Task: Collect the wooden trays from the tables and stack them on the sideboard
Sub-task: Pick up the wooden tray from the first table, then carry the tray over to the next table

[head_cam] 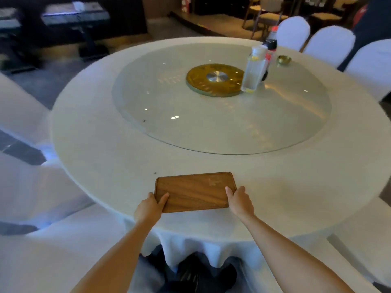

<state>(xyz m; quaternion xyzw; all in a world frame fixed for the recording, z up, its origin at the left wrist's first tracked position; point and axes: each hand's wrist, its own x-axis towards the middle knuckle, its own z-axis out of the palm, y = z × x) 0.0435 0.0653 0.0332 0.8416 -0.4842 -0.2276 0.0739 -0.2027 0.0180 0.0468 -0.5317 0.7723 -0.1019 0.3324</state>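
A brown wooden tray (194, 190) lies flat near the front edge of a round table with a white cloth (101, 157). My left hand (150, 206) grips the tray's near left corner, thumb resting on its top surface. My right hand (240, 200) holds the tray's right edge, thumb on top. Whether the tray is lifted off the cloth is unclear. No sideboard is recognisable in view.
A glass turntable (222, 123) with a gold hub (215, 79) fills the table's middle. On it stand a clear water bottle (252, 69) and a cola bottle (270, 43); a small gold bowl (284, 59) sits beyond. White-covered chairs (328, 45) ring the table on both sides.
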